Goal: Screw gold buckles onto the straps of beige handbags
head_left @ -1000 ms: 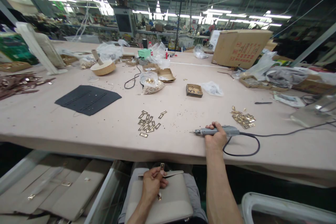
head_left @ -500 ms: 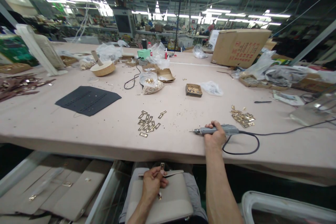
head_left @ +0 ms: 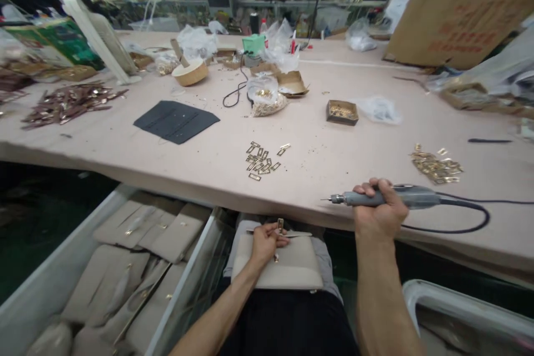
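Observation:
On my lap lies a beige handbag with a small gold fitting on its front. My left hand is closed at the bag's top flap, pinching a small gold metal plate between thumb and fingers. An electric screwdriver is gripped in my right hand, its thin bit pointing left over the table's front edge. Loose gold rectangular frames lie on the table beyond my left hand. Farther right is a pile of gold pieces.
A bin with several beige bags stands at my left, and a white-rimmed container at my right. On the table are a dark sheet, a small box of hardware, a bag of small parts and a large carton.
My view has tilted downward. My right hand has drawn the screwdriver back toward the table's front edge. The left hand keeps its pinch on the gold plate at the flap.

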The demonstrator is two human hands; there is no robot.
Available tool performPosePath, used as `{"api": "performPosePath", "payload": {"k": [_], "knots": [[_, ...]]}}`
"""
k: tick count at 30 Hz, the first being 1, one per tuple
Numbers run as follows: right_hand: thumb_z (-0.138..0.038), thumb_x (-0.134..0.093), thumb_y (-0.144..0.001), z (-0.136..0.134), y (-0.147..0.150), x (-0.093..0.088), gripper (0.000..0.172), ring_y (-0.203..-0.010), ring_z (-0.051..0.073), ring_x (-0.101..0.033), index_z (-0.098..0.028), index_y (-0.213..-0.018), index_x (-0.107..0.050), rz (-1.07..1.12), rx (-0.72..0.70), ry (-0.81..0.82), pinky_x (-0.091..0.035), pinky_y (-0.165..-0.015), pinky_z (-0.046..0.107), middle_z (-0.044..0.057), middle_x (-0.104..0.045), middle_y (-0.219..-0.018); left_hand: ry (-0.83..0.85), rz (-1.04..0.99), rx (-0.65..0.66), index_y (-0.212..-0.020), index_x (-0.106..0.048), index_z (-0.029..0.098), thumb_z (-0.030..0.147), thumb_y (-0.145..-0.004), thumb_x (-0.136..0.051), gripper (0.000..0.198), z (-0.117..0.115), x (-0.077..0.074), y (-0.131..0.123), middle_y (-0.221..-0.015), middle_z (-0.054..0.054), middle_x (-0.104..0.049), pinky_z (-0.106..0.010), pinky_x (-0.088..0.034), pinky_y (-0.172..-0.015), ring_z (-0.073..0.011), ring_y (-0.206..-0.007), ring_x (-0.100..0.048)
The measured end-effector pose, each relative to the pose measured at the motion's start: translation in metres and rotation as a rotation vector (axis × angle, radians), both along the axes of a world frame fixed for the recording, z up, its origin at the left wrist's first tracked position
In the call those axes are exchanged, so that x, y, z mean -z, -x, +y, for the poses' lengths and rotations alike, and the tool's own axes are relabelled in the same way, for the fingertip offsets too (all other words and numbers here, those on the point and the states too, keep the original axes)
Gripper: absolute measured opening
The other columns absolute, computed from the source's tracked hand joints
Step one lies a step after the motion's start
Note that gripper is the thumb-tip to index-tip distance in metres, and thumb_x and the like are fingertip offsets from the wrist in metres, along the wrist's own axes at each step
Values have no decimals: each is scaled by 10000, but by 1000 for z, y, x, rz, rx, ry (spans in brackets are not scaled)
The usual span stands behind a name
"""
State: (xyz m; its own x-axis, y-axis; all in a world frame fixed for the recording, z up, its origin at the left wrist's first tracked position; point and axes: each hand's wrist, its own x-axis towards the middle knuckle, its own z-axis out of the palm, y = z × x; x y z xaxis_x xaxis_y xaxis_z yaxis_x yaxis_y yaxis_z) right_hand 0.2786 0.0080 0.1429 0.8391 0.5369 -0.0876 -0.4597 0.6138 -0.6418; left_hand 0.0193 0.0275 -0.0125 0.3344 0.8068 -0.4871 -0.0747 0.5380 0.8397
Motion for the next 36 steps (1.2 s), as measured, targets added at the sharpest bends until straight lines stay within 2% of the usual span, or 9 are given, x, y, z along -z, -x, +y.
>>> {"api": "performPosePath", "payload": {"k": [5, 9, 13, 19, 25, 36], "knots": [[-150, -747, -710, -22, 67, -1, 209, -555, 79, -492, -183, -805, -564, -103, -57, 123, -482, -579, 251, -30, -570, -716, 62, -15, -6, -970, -691, 34, 264, -788, -723, 294, -5, -4, 1, -906, -180, -752, -264, -621, -596, -240, -689, -772], [-163, -739, -770, -24, 112, 14, 107, -533, 94, -521, -167, -819, -643, -287, -118, 152, -466, -577, 289, -10, -601, -714, 102, -20, -4, -1003, -683, 24, 241, -779, -737, 317, -7, -12, 1, -930, -198, -755, -277, -625, -609, -247, -688, -773], [-165, -748, -788, -19, 138, 35, 93, -527, 122, -555, -173, -844, -675, -421, -165, 179, -459, -565, 310, -6, -621, -698, 98, -14, 2, -1006, -706, 26, 224, -767, -726, 311, -8, -17, 2, -934, -197, -767, -273, -622, -615, -246, -696, -774], [-229, -742, -823, -11, 153, 56, 99, -532, 139, -560, -169, -817, -664, -531, -208, 270, -464, -562, 317, -6, -601, -653, 98, -25, 2, -940, -742, 62, 270, -781, -751, 263, -9, -15, 4, -878, -168, -778, -267, -610, -593, -235, -658, -766], [-226, -762, -802, -8, 156, 60, 114, -527, 138, -558, -174, -803, -660, -538, -174, 290, -471, -563, 322, -9, -603, -668, 98, -23, -16, -955, -742, 53, 192, -796, -697, 216, -9, -18, 5, -856, -163, -782, -261, -609, -578, -227, -635, -762], [-260, -770, -810, -11, 158, 68, 122, -546, 135, -554, -174, -816, -682, -588, -210, 305, -491, -575, 308, -13, -609, -672, 102, -2, -11, -989, -755, 48, 142, -787, -659, 243, -8, -20, 3, -810, -142, -784, -286, -623, -607, -222, -621, -753]]}}
